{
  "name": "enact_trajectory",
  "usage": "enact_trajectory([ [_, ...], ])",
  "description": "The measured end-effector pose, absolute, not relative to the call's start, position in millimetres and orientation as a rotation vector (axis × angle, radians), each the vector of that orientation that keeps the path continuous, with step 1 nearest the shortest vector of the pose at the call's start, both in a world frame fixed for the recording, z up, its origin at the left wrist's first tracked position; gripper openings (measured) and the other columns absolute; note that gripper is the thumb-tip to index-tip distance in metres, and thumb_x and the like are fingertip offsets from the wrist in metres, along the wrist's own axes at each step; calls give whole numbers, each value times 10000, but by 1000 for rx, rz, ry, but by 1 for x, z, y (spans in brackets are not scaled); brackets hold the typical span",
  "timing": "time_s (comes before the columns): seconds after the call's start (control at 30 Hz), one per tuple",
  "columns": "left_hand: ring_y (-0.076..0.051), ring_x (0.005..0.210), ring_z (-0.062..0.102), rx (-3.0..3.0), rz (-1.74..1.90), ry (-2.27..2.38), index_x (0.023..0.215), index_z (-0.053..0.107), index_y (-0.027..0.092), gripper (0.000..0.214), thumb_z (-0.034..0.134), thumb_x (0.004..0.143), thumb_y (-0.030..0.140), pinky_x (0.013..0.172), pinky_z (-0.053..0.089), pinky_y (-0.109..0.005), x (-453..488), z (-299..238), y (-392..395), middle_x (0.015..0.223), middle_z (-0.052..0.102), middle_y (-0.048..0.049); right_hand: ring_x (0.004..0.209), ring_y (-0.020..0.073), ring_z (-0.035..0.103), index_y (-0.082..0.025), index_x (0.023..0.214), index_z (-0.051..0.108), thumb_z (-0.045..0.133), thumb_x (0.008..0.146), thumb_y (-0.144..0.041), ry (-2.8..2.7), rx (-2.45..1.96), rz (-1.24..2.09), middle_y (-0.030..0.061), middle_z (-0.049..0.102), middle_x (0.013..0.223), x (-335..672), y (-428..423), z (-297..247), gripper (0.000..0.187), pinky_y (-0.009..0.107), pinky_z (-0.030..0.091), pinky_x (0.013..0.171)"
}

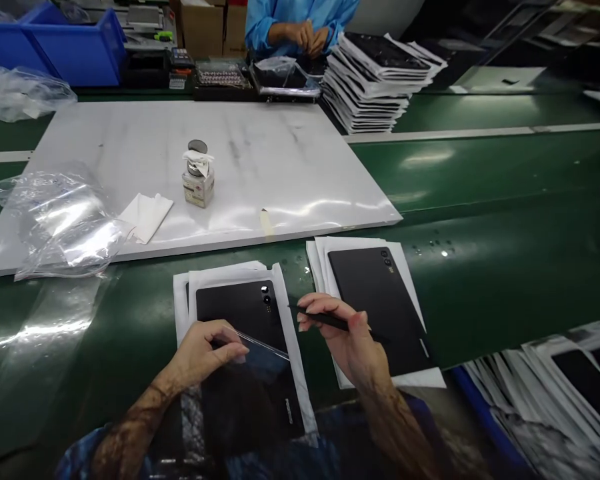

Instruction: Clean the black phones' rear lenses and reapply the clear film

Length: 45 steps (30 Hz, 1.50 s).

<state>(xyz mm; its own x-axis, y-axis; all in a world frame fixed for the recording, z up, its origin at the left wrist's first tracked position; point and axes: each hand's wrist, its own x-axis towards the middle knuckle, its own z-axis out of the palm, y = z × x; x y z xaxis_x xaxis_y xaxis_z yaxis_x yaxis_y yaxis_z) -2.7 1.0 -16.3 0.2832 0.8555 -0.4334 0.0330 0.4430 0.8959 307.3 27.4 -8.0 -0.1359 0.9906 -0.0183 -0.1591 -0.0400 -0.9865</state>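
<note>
A green surface (505,187) stretches across the workroom, with a large white board (290,180) lying on its far left part. At the near edge, a black panel (230,300) rests on white sheets on the left. A clear film (267,348) stands partly raised over it. The left hand (207,350) has its fingers pinched together on the film's edge; the right hand (350,340), to the right, grips a slim dark tool (325,320) between thumb and fingers, its tip near the panel's right edge.

The work on this panel looks midway, since the film does not lie flat; whether it is going on or coming off cannot be told. Another black panel (375,300) lies just right on its own white sheets, its turn or completion unclear.

On the board stand a small jar (198,190) with its lid tipped up, a folded white cloth (147,217) and a crumpled plastic bag (75,227). Blue bins (80,50) fill the far left; a tall stack (367,90) of wrapped panels stands beyond the board, beside a blue-sleeved co-worker (300,17). More sheets (535,387) crowd the near right.
</note>
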Motion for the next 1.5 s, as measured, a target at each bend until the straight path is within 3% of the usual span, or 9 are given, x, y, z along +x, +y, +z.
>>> enact_trajectory([
  [0.1, -347, 818, 965, 1001, 679, 1174, 715, 909, 270, 359, 1003, 801, 605, 815, 742, -397, -3, -15, 0, 809, 972, -133, 804, 257, 830, -317, 1058, 983, 724, 1174, -942, -1210, -1033, 1435, 125, 918, 1204, 307, 21, -2, 686, 470, 802, 811],
  [0.33, -343, 829, 975, 1078, 661, 1191, 761, 937, 279, 283, 982, 834, 548, 787, 727, -384, -1, -14, 0, 825, 987, -121, 892, 259, 866, -319, 936, 947, 1072, 1044, -665, -1485, -1107, 1391, 94, 920, 1098, 288, 19, 20, 383, 411, 801, 877],
  [0.53, -337, 857, 963, 1154, 649, 1158, 789, 944, 294, 227, 965, 896, 492, 772, 705, -387, -2, -17, -1, 872, 1001, -111, 897, 267, 895, -300, 934, 959, 1031, 1089, -458, -1574, -1089, 1336, 107, 945, 1045, 272, 19, 26, 233, 403, 808, 848],
  [0.77, -310, 846, 933, 1159, 635, 1137, 808, 927, 291, 261, 967, 919, 524, 734, 656, -364, -1, -20, -3, 887, 998, -96, 867, 287, 922, -305, 892, 925, 1029, 1024, -337, -1595, -1130, 1282, 78, 956, 958, 264, 23, 26, 171, 413, 797, 817],
  [1.3, -296, 823, 940, 1133, 630, 1152, 794, 929, 271, 251, 970, 884, 501, 749, 673, -335, 0, -15, -1, 851, 993, -98, 757, 284, 928, -362, 882, 938, 1027, 989, -239, -1576, -985, 1184, 30, 945, 857, 254, 14, 18, 186, 403, 789, 698],
  [1.4, -303, 802, 943, 1134, 638, 1170, 798, 939, 273, 222, 964, 889, 474, 739, 684, -344, 1, -13, -2, 841, 992, -103, 725, 285, 889, -366, 884, 915, 1047, 1012, -335, -1434, -994, 1143, 33, 911, 830, 251, 7, 1, 187, 430, 770, 662],
  [1.5, -312, 806, 959, 1139, 637, 1178, 793, 948, 284, 228, 967, 904, 483, 757, 703, -354, 1, -11, -3, 831, 993, -91, 690, 263, 829, -347, 847, 815, 1115, 964, -533, -1044, -1146, 1205, 19, 863, 841, 249, 16, -20, 372, 434, 734, 637],
])
